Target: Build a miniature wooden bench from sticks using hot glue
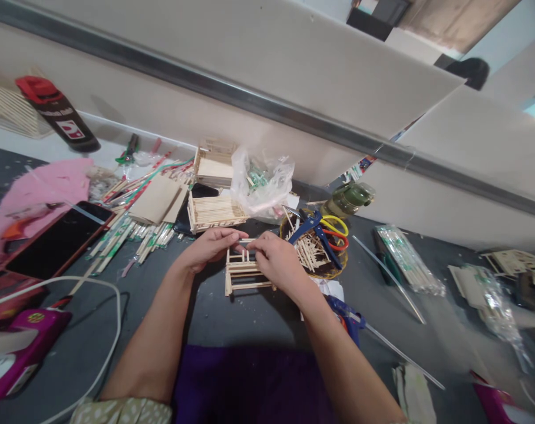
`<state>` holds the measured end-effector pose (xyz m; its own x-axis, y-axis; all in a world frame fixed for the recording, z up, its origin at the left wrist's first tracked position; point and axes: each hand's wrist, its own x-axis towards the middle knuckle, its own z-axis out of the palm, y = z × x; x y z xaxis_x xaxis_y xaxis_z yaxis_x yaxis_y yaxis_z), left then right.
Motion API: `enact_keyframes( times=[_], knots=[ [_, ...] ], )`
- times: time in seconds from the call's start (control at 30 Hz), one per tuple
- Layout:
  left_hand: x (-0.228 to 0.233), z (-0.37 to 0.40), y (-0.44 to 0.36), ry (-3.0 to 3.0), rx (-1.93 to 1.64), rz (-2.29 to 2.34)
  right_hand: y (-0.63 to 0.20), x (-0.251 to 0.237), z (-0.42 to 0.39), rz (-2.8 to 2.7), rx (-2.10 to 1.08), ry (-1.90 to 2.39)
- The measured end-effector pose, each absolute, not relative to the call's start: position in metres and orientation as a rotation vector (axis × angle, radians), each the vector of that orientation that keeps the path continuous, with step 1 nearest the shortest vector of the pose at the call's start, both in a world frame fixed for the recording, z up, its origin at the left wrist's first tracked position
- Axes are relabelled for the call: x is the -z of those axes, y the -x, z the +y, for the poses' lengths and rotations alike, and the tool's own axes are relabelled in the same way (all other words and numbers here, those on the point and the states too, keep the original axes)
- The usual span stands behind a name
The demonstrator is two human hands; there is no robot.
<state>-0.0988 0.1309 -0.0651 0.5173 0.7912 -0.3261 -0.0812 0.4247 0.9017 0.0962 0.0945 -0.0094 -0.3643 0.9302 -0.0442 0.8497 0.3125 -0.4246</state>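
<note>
Above the purple cloth, both hands' fingers pinch one thin stick atop the stick frame

I'm looking at a home craft corner: a dark surface strewn with wooden sticks, scissors, a glue gun and small stick-built boxes.

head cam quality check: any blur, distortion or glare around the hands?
Head view: left hand, right hand and the small stick frame between them are sharp and evenly lit, no glare. Wide-angle distortion tilts and bends the wall rail. Right edge smears: the plastic-wrapped packs are blurred. A bright light clips at the far right.
</note>
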Motion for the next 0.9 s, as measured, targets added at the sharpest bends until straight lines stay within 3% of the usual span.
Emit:
enact_keyframes(
  times=[0.9],
  knots=[
    [0.0641,0.1303,0.0979,-0.960,-0.662,0.862,-0.0970,0.0096,0.0930,-2.312,-0.592,1.560]
  ],
)
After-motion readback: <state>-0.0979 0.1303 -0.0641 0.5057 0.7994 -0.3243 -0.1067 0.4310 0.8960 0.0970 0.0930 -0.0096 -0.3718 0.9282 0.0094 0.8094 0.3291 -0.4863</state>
